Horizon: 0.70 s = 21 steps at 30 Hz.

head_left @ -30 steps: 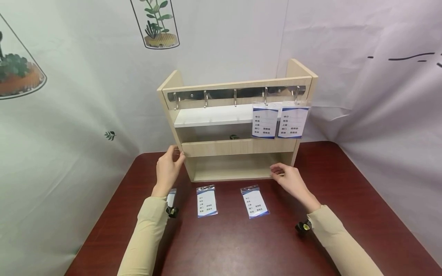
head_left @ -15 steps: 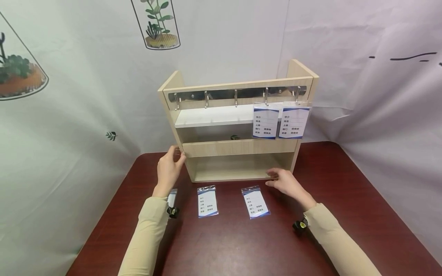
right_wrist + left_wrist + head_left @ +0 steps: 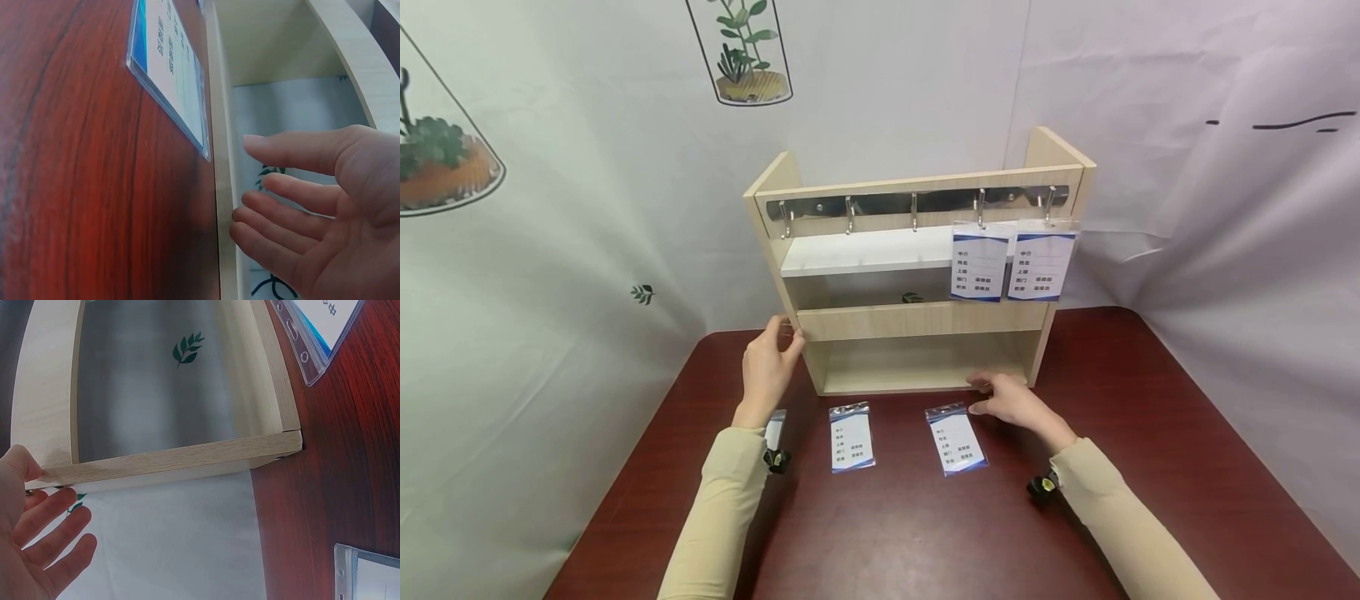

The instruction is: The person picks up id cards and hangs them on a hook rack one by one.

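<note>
A person's left hand (image 3: 765, 367) pinches the left edge of a wooden rack (image 3: 880, 323); the right hand (image 3: 1011, 402), its grip relaxed around nothing, hovers just right of a badge (image 3: 957, 442) lying on the surface (image 3: 910, 533).

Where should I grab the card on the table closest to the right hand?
I'd pinch that card by its right long edge, coming from the right. It's thin and lies flat on the table, that side faces the right hand, and its top strip would stay free.
</note>
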Motion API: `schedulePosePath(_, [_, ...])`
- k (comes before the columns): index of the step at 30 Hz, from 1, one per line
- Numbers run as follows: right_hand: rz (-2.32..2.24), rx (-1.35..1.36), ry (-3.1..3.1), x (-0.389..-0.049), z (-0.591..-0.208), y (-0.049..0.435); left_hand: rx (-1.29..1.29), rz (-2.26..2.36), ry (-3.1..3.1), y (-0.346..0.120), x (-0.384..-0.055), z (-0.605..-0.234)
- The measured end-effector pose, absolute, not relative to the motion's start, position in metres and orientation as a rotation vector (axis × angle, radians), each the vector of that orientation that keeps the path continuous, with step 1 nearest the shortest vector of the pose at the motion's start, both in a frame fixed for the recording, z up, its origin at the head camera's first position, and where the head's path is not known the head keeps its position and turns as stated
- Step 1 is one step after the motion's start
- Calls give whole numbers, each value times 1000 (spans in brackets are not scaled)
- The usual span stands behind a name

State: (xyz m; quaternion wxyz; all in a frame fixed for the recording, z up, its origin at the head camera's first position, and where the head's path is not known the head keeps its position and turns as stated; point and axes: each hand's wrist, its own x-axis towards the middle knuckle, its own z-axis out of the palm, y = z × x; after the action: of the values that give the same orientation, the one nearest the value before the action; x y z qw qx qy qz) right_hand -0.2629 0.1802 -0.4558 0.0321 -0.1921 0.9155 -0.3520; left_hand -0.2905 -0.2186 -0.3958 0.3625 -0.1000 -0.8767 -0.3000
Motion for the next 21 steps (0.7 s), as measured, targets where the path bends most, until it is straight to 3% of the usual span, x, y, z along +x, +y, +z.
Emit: schedulePosePath(21, [-945, -677, 2770, -273, -462, 169, -249, -802, -2269, -218, -290, -396])
